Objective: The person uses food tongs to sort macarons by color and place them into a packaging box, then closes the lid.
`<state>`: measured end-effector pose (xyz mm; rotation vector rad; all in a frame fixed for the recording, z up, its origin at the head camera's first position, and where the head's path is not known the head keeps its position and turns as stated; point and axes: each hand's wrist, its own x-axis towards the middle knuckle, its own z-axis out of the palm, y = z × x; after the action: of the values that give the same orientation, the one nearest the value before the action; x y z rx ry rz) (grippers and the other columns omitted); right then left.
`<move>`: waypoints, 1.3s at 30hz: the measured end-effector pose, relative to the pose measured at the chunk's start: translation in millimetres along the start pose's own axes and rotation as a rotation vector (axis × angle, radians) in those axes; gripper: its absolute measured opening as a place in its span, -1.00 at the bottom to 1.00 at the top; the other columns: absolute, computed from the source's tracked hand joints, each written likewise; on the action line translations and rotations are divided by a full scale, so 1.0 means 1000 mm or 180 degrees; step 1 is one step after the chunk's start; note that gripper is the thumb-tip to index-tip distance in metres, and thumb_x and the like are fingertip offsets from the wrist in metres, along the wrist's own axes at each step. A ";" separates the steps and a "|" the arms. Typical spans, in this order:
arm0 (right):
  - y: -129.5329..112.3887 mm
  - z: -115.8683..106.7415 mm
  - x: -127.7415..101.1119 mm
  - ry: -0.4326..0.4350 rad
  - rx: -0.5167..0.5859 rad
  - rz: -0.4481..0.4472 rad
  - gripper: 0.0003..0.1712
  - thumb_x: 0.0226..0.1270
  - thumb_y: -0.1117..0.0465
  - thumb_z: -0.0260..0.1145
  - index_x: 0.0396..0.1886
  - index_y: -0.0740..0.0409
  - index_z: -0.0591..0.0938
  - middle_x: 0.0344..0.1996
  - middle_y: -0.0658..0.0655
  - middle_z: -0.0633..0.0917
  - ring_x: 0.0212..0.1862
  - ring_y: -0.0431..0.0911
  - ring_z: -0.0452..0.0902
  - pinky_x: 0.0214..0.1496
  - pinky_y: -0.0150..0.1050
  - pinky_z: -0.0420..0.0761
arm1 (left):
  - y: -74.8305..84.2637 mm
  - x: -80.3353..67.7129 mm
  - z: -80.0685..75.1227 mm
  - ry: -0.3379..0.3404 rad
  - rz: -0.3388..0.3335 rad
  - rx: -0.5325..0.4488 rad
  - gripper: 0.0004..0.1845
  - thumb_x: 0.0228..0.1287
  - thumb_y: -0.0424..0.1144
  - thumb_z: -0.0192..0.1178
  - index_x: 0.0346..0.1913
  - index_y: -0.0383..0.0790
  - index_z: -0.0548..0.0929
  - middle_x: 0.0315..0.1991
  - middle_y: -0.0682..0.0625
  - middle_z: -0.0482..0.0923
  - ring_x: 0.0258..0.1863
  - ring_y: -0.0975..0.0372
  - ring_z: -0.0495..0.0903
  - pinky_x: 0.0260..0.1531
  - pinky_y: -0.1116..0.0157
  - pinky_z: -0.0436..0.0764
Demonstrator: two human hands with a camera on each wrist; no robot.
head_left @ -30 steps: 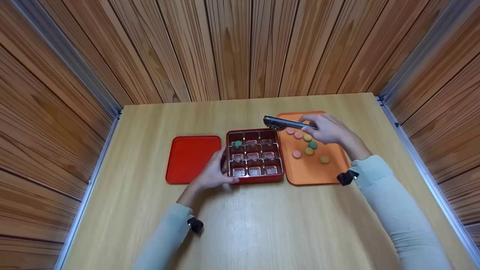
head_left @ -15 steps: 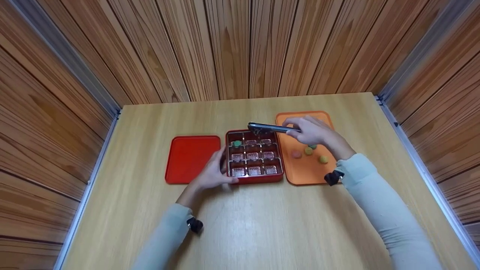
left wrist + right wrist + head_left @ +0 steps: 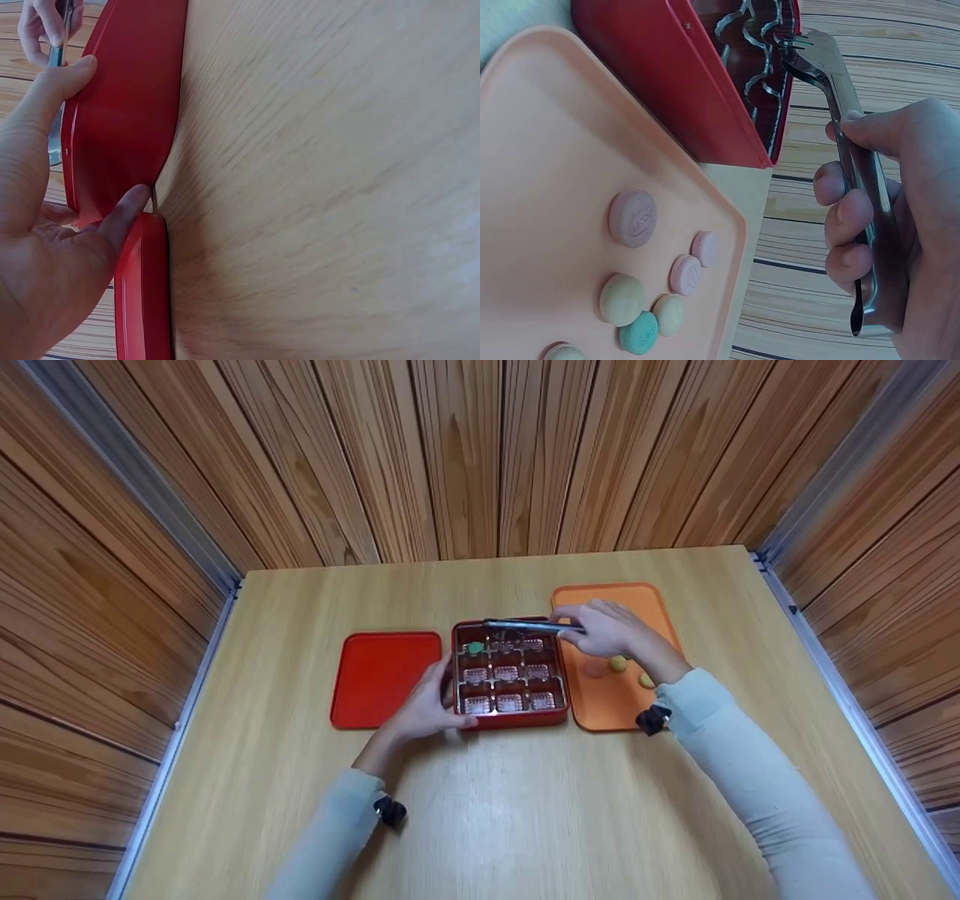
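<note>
In the head view my left hand (image 3: 430, 706) holds the front left corner of a red box (image 3: 517, 721) with a divided dark insert. Its thumb lies on the front rim, its fingers along the left wall. My right hand (image 3: 606, 630) grips metal tongs (image 3: 532, 625) that reach over the back row of compartments. In the right wrist view the tongs' toothed tips dip into the box; whether they pinch anything is hidden. One green macaron (image 3: 475, 647) sits in the back left compartment. Pink macarons (image 3: 633, 218), yellow macarons (image 3: 622, 299) and a green one lie right of the box.
An orange tray (image 3: 611, 712) under the loose macarons stands close against the box's right side. Left of the box lies a flat red lid (image 3: 375, 682), partly behind my left hand. Wood-panelled walls (image 3: 480, 457) border the table at the back and sides.
My right hand has carried the tongs left and down, from above the tray's back edge to the box's back row. The left hand and the box have stayed in place.
</note>
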<state>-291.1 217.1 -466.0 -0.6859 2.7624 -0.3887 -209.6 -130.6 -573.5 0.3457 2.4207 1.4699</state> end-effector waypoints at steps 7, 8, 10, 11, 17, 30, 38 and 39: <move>0.003 0.005 0.001 -0.0057 0.0017 0.0053 -0.54 0.78 0.00 0.20 0.50 -0.05 0.65 -0.22 0.13 0.67 -0.24 0.02 0.49 -0.20 -0.15 0.33 | 0.000 -0.001 0.001 0.0001 -0.0013 0.0003 0.44 0.12 -0.12 0.77 0.88 -0.15 -0.04 0.76 -0.34 0.14 0.78 -0.20 0.18 0.84 -0.25 0.12; 0.003 0.005 0.000 -0.0052 0.0021 0.0055 -0.54 0.77 0.00 0.20 0.50 -0.05 0.65 -0.25 0.13 0.66 -0.26 0.01 0.48 -0.21 -0.15 0.33 | -0.001 0.000 0.001 0.0003 -0.0009 0.0002 0.44 0.11 -0.13 0.78 0.88 -0.15 -0.04 0.76 -0.34 0.14 0.78 -0.20 0.18 0.84 -0.26 0.12; 0.003 0.005 0.000 -0.0046 0.0032 0.0057 -0.54 0.77 0.00 0.20 0.51 -0.05 0.65 -0.28 0.11 0.64 -0.29 0.00 0.46 -0.22 -0.16 0.33 | -0.001 0.000 0.001 0.0006 -0.0004 0.0002 0.44 0.11 -0.12 0.78 0.88 -0.14 -0.03 0.77 -0.34 0.14 0.78 -0.20 0.18 0.84 -0.27 0.12; 0.003 0.005 0.000 -0.0047 0.0043 0.0065 -0.53 0.77 -0.01 0.20 0.51 -0.05 0.65 -0.27 0.11 0.64 -0.29 0.00 0.46 -0.21 -0.16 0.33 | -0.001 0.000 0.001 0.0003 -0.0015 0.0002 0.44 0.11 -0.11 0.78 0.88 -0.13 -0.04 0.76 -0.34 0.15 0.77 -0.20 0.18 0.84 -0.27 0.12; 0.003 0.007 -0.001 -0.0058 0.0087 0.0088 -0.54 0.77 -0.03 0.22 0.50 -0.07 0.65 -0.20 0.14 0.66 -0.24 0.02 0.47 -0.17 -0.15 0.32 | -0.002 0.000 0.001 0.0005 -0.0059 0.0038 0.44 0.12 -0.07 0.77 0.89 -0.09 -0.05 0.77 -0.32 0.13 0.77 -0.19 0.18 0.83 -0.29 0.13; 0.005 0.005 -0.001 0.0032 0.0090 -0.0089 -0.55 0.74 0.01 0.25 0.48 -0.02 0.65 -0.46 0.01 0.56 -0.48 -0.11 0.35 -0.43 -0.23 0.25 | 0.000 -0.001 0.000 -0.0009 -0.0047 -0.0015 0.41 0.14 -0.10 0.75 0.88 -0.15 -0.02 0.78 -0.31 0.13 0.75 -0.18 0.19 0.83 -0.27 0.14; 0.007 0.000 -0.004 0.0066 0.0176 0.0004 -0.52 0.77 -0.02 0.23 0.52 -0.06 0.61 -0.50 0.01 0.53 -0.49 -0.07 0.37 -0.41 -0.20 0.27 | 0.000 0.000 0.000 -0.0022 -0.0080 -0.0014 0.40 0.16 -0.14 0.74 0.88 -0.15 -0.03 0.78 -0.30 0.13 0.76 -0.17 0.18 0.85 -0.26 0.12; 0.008 -0.001 -0.005 0.0074 0.0179 0.0009 -0.52 0.77 -0.03 0.22 0.53 -0.06 0.61 -0.51 0.00 0.52 -0.50 -0.07 0.37 -0.42 -0.21 0.27 | 0.000 0.001 0.000 -0.0017 -0.0083 -0.0011 0.40 0.16 -0.13 0.74 0.88 -0.15 -0.03 0.78 -0.29 0.13 0.76 -0.17 0.18 0.85 -0.26 0.12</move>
<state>-290.5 226.6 -466.9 -0.6678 2.7623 -0.4748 -210.0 -130.2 -573.6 0.3157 2.4091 1.4602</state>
